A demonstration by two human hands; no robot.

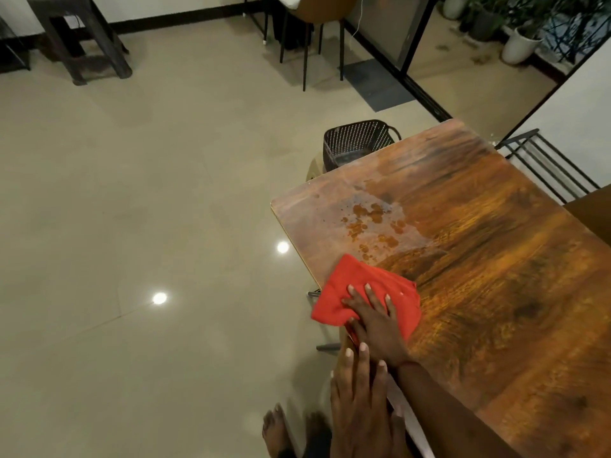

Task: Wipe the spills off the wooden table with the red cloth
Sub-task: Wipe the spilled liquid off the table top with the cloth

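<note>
The wooden table (496, 259) fills the right half of the head view. A wet spill (373, 219) with orange-brown blotches lies near its far left corner. The red cloth (357, 279) lies flat on the table's left edge, just on the near side of the spill, with one corner hanging over the edge. My right hand (377, 322) presses down on the cloth with its fingers spread. My left hand (360, 391) hovers at the table's near left edge, fingers straight, holding nothing.
A black perforated basket (357, 140) stands on the floor beyond the table's far edge. A black metal frame (549, 163) sits by the far right corner. A dark stool (79, 38) and a chair (314, 28) stand far off. My bare foot (277, 428) is on the tiles.
</note>
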